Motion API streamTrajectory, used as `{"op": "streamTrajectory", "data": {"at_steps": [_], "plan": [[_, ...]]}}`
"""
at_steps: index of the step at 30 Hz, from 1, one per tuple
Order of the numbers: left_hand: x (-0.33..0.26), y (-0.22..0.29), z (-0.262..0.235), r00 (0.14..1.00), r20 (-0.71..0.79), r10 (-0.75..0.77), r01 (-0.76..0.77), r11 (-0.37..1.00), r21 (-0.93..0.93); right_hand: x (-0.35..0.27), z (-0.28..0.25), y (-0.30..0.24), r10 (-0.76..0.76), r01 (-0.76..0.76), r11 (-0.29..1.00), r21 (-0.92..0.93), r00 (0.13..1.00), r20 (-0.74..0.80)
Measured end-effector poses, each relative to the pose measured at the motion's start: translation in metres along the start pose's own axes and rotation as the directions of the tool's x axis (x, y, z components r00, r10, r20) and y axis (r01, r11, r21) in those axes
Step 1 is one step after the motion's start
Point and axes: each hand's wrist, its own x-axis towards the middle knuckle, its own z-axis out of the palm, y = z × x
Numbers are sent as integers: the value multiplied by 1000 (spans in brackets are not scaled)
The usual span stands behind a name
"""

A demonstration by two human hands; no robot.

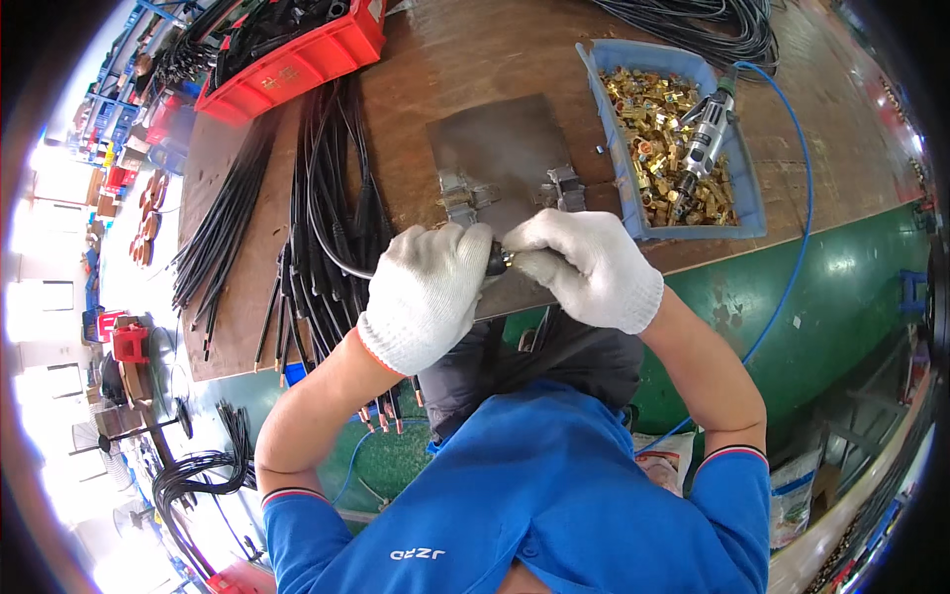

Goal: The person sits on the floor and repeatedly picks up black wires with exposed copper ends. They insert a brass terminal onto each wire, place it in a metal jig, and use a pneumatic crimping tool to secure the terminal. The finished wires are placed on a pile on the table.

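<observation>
Two white-gloved hands meet over a black cable end at the centre of the frame.
The left hand is curled closed around the black cable, whose end, with a small brass fitting, shows between the hands; the right hand has thumb and fingertips pinched together on that fitting, partly hiding it. Just above lies a dark plate with two metal brackets. At upper right, a pneumatic screwdriver rests on brass pieces in a blue bin; at upper left sits a red crate.
</observation>
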Motion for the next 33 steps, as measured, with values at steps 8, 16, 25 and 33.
{"op": "streamTrajectory", "data": {"at_steps": [8,16,25,33], "plan": [[32,-32,-20,1000,-14,-11,10,996,-84,41,18,4,217,-218,976,-23,976,-36],[11,-28,-15,928,-216,-303,217,913,-346,85,18,38,673,-435,563,703,735,-83],[114,-122,49,873,-157,-462,-274,-198,-941,133,46,99,573,-427,808,407,733,-367],[124,-138,101,831,-7,-556,106,171,-979,161,64,105,376,-188,826,531,886,-272]]}}
